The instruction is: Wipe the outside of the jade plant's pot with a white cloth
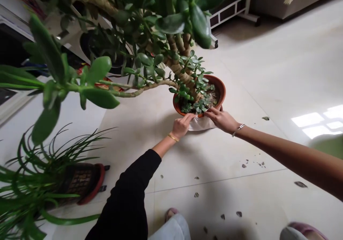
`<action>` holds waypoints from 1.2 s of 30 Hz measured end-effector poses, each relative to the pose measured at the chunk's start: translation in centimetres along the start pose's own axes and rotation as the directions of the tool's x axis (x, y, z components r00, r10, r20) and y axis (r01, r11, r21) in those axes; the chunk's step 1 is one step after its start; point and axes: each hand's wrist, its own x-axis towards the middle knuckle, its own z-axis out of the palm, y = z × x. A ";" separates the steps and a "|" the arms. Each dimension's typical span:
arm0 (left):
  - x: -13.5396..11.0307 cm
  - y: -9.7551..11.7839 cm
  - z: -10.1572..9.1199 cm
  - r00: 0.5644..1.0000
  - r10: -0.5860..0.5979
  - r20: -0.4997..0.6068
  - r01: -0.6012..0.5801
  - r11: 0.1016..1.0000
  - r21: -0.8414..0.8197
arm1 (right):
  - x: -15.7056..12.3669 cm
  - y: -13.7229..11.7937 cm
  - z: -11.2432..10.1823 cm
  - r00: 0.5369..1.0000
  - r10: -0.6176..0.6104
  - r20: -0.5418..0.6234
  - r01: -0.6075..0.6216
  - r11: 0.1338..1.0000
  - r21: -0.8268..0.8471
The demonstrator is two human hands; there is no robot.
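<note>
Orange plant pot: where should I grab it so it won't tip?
Grip the orange plant pot's flared rim from the near side, where the left hand and right hand are; the big jade plant leans away, so it could tip.

Bright daylight glare on the tile floor (308,120), edges bowed and soft

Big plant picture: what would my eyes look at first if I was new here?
Your eyes would go first to the big fat-leaved plant, which fills the top of the view. Near the middle, the left hand and right hand touch its orange-brown pot, with a white sheet at the pot's edge. Small dark bits dot the pale floor at the lower right.
</note>
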 end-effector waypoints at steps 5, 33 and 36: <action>-1.7 -3.0 -0.4 1.000 -0.025 -0.001 0.025 1.000 0.010 | 1.6 -3.4 0.2 0.996 0.019 0.081 -0.020 1.000 0.014; -1.4 1.0 1.9 0.994 0.020 -0.110 -0.018 1.000 0.019 | 1.3 -3.0 2.0 0.996 0.017 -0.088 -0.005 0.992 0.129; -1.2 1.0 1.3 0.999 -0.003 -0.044 0.002 0.999 -0.036 | 1.0 -1.9 1.6 0.999 -0.029 -0.027 0.031 0.996 0.083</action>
